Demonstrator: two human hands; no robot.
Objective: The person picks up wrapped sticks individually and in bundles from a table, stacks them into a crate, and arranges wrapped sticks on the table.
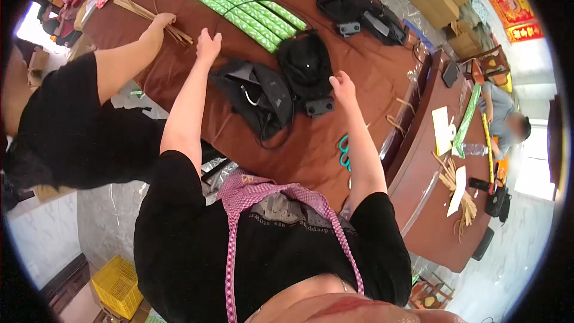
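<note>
My left hand [208,48] is raised above the brown-covered table [233,155], its fingers apart and nothing visible in them. Just below and to its right lies a black fabric item with a cable [278,98], perhaps a cap or a bag. My right hand [343,88] is beside a black cap [305,66] and a small dark two-lensed device [320,106]. Its fingers look parted and hold nothing I can see; whether they touch the cap, I cannot tell. Several green patterned rolls [239,6] lie behind the cap.
Teal-handled scissors [344,152] lie by my right forearm. On my left, another person's hand [162,21] is over brown strips [143,12]. More black gear [365,12] lies farther back. A co-worker [505,113] sits at a second table [418,197] on the right.
</note>
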